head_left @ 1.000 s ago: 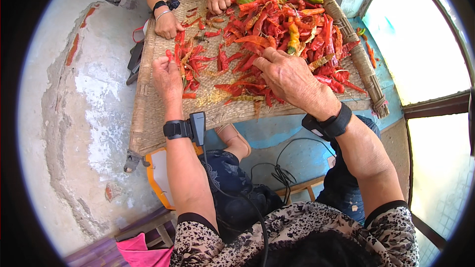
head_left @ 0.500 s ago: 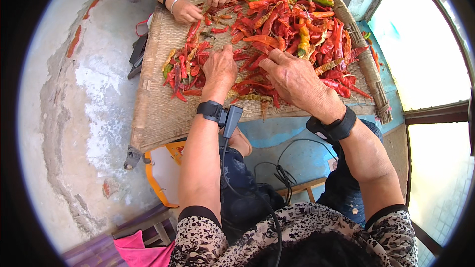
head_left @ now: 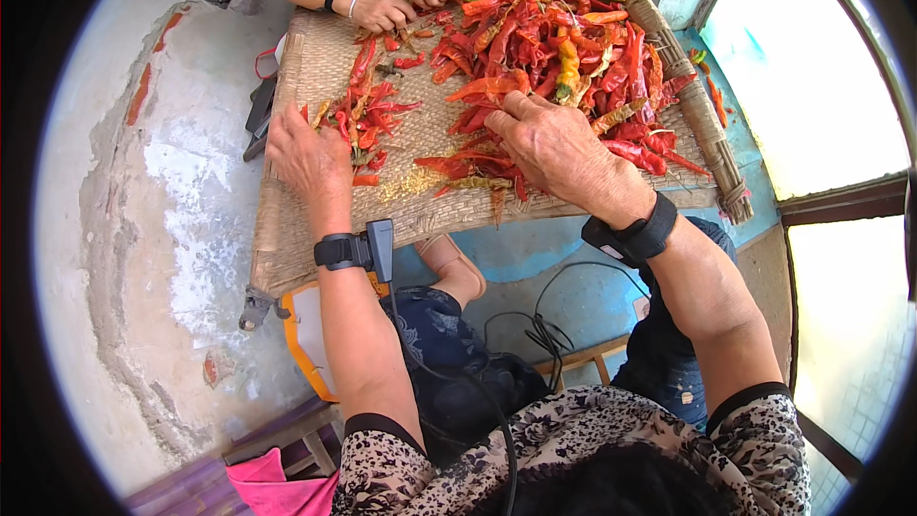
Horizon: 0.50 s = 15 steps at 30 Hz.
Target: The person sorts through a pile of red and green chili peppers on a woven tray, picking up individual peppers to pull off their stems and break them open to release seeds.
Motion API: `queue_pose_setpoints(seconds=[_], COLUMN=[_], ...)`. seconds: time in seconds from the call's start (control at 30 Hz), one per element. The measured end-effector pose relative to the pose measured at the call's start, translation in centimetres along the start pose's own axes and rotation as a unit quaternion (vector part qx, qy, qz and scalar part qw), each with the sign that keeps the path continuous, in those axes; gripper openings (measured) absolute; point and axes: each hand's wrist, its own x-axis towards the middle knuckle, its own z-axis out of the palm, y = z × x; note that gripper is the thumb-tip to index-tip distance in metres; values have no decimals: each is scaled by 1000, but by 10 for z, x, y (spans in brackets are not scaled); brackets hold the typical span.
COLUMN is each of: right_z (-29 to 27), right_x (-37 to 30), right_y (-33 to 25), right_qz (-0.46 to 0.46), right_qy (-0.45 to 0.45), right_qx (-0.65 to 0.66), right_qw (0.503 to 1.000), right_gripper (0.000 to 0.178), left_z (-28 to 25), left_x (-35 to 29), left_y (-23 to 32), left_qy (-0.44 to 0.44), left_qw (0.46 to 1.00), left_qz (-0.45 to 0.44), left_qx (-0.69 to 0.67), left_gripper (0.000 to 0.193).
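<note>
A woven straw tray [head_left: 306, 229] holds a big heap of dried red chillies [head_left: 564, 38] with a few green and yellow ones. My left hand [head_left: 308, 158] rests palm down at the edge of a small separate pile of red chillies [head_left: 368, 115] on the tray's left. My right hand [head_left: 549, 143] lies on the near edge of the big heap, fingers curled over chillies; what they grip is hidden. Both wrists wear black bands. Pale seeds [head_left: 406, 182] lie scattered between my hands.
Another person's two hands [head_left: 382, 10] work at the far edge of the tray. A rough grey floor [head_left: 124, 229] lies to the left, an orange-rimmed object [head_left: 301, 334] sits under the tray, a black cable [head_left: 535, 325] runs over my lap. Bright window at right.
My left hand has swung from the middle of the tray out to the small left pile. My right hand has stayed on the near edge of the big heap.
</note>
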Motion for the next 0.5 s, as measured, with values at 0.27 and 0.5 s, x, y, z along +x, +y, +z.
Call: queue_pose_setpoints(seconds=[0.27,0.5], right_z=[8,5], right_x=[1,-1], right_y=[-9,-7], right_qz=[-23,-19], right_qy=[-40,-45], right_qx=[-15,-16], right_qw=[999,999], right_gripper=[39,39], left_z=[16,6], left_x=[-17,3], left_y=[95,85], left_qy=[-159,-227], left_qw=[920,892], left_qz=[169,56], left_qx=[-315,-386], left_gripper=[33,15])
